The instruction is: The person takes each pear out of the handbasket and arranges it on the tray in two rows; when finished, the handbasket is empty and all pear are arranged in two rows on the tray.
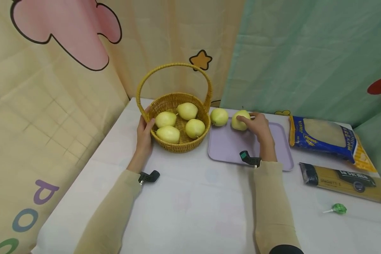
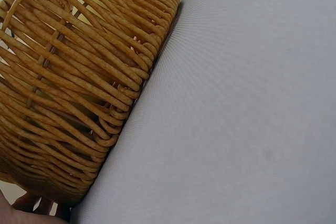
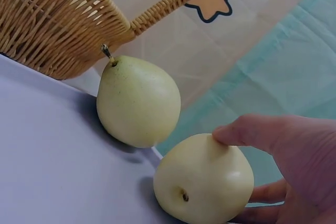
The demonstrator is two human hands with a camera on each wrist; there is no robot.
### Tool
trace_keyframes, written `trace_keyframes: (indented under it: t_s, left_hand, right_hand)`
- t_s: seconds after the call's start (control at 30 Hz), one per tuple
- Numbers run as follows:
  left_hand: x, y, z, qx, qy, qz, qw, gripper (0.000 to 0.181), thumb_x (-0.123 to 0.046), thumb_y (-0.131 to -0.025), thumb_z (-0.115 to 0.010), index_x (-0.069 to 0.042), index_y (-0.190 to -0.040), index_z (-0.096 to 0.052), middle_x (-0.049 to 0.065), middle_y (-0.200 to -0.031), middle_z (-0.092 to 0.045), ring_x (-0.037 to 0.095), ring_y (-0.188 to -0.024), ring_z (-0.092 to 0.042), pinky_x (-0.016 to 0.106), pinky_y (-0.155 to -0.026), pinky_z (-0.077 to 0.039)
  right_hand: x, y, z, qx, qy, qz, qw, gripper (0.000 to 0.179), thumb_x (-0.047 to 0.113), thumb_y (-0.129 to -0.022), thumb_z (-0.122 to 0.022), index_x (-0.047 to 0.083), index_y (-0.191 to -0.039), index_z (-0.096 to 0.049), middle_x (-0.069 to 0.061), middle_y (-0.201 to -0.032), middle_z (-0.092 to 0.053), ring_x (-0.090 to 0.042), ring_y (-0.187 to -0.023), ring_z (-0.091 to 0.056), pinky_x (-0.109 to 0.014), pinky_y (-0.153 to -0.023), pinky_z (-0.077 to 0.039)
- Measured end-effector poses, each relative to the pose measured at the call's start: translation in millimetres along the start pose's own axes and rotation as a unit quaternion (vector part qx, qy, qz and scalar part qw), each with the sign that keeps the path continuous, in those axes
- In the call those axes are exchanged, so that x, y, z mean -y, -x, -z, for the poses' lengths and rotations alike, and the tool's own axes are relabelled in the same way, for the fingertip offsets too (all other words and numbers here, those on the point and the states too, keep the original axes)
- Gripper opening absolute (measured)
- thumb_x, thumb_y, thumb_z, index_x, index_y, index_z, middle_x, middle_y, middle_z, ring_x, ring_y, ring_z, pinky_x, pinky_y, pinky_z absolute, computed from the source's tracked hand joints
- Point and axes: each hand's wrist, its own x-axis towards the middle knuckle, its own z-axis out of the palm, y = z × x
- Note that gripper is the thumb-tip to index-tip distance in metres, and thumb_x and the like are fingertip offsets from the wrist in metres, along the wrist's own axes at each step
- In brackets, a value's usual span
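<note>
A woven wicker basket point(image 1: 180, 147) with a tall hooped handle holds several pale yellow-green pears point(image 1: 195, 128). My left hand point(image 1: 143, 135) grips its left side, thumb at the rim; in the left wrist view, fingers point(image 2: 26, 214) show beside the wicker wall point(image 2: 73, 87). On the lilac tray point(image 1: 228, 150), my right hand point(image 1: 259, 126) holds a pear point(image 1: 240, 122) between thumb and fingers. The right wrist view shows this pear point(image 3: 202, 179) tipped, one end facing the camera, with the thumb on top. Another pear point(image 1: 219, 117) sits at the tray's far left corner, next to the basket.
Right of the tray lies a blue and yellow food bag point(image 1: 324, 137). Nearer the front are a spaghetti packet point(image 1: 349, 181) and a green-wrapped lollipop point(image 1: 339, 208). Printed curtains point(image 1: 304, 53) hang behind the white-covered table point(image 1: 190, 208).
</note>
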Motion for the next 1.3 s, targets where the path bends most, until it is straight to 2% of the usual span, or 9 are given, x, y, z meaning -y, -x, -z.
trace_keyframes:
  t_s: [0.23, 0.43, 0.53, 0.7, 0.87, 1.07, 1.3]
  left_hand:
    - [0.8, 2.4, 4.4, -0.004, -0.005, -0.003, 1.0000, 0.054, -0.012, -0.108, -0.052, -0.016, -0.161, -0.044, 0.002, -0.167, -0.042, 0.017, -0.155, -0.035, 0.033, -0.130, -0.024]
    - [2.9, 0.5, 6.9, -0.002, 0.002, 0.009, 1.0000, 0.057, -0.011, -0.107, -0.053, -0.014, -0.163, -0.040, 0.008, -0.169, -0.038, 0.020, -0.157, -0.032, 0.037, -0.130, -0.023]
    - [1.1, -2.0, 5.4, 0.006, 0.005, 0.002, 1.0000, 0.057, -0.010, -0.108, -0.052, -0.014, -0.163, -0.039, 0.009, -0.169, -0.037, 0.021, -0.158, -0.032, 0.038, -0.130, -0.024]
    - [-4.9, -3.8, 1.5, 0.006, -0.007, -0.008, 0.9999, 0.054, -0.009, -0.108, -0.051, -0.015, -0.161, -0.043, 0.007, -0.167, -0.040, 0.020, -0.155, -0.035, 0.035, -0.128, -0.027]
    - [-8.2, -3.1, -1.0, 0.009, -0.008, -0.013, 0.9998, 0.053, -0.010, -0.109, -0.051, -0.016, -0.161, -0.044, 0.006, -0.166, -0.042, 0.019, -0.155, -0.036, 0.036, -0.129, -0.026]
    - [-5.9, -2.2, -2.1, 0.009, 0.002, -0.003, 1.0000, 0.055, -0.013, -0.108, -0.053, -0.016, -0.162, -0.042, 0.005, -0.168, -0.040, 0.020, -0.156, -0.034, 0.038, -0.130, -0.025]
    - [-0.1, 1.2, -0.2, -0.005, 0.014, 0.011, 0.9998, 0.056, -0.010, -0.107, -0.053, -0.017, -0.162, -0.042, 0.005, -0.168, -0.040, 0.020, -0.156, -0.035, 0.036, -0.129, -0.025]
  right_hand:
    - [0.9, 0.4, -7.0, -0.019, -0.024, 0.003, 0.9995, 0.089, 0.055, -0.098, -0.067, -0.005, -0.158, -0.040, -0.027, -0.160, -0.043, -0.042, -0.143, -0.044, -0.055, -0.115, -0.043]
    - [1.2, 3.0, -11.1, -0.029, -0.018, 0.007, 0.9994, 0.089, 0.051, -0.093, -0.075, -0.005, -0.155, -0.044, -0.028, -0.154, -0.050, -0.041, -0.137, -0.049, -0.053, -0.109, -0.047]
    - [3.3, 3.3, -10.9, -0.033, -0.019, 0.011, 0.9992, 0.089, 0.051, -0.093, -0.076, -0.005, -0.155, -0.045, -0.028, -0.155, -0.049, -0.044, -0.141, -0.044, -0.054, -0.111, -0.045]
    - [8.0, 4.3, -6.9, -0.007, -0.005, 0.014, 0.9999, 0.093, 0.055, -0.095, -0.071, -0.005, -0.158, -0.039, -0.030, -0.160, -0.043, -0.046, -0.146, -0.041, -0.058, -0.117, -0.042]
    - [11.2, 6.6, -1.6, 0.000, 0.005, 0.014, 0.9999, 0.092, 0.056, -0.098, -0.067, -0.006, -0.159, -0.036, -0.031, -0.163, -0.039, -0.047, -0.148, -0.039, -0.060, -0.119, -0.040]
    - [10.1, 7.5, 3.0, 0.009, 0.017, 0.009, 0.9998, 0.093, 0.055, -0.099, -0.065, -0.007, -0.160, -0.033, -0.032, -0.163, -0.036, -0.048, -0.148, -0.038, -0.062, -0.118, -0.040]
    - [12.7, 9.6, 3.6, 0.019, 0.023, 0.002, 0.9995, 0.093, 0.046, -0.097, -0.071, -0.009, -0.160, -0.031, -0.034, -0.162, -0.036, -0.049, -0.149, -0.037, -0.061, -0.119, -0.039]
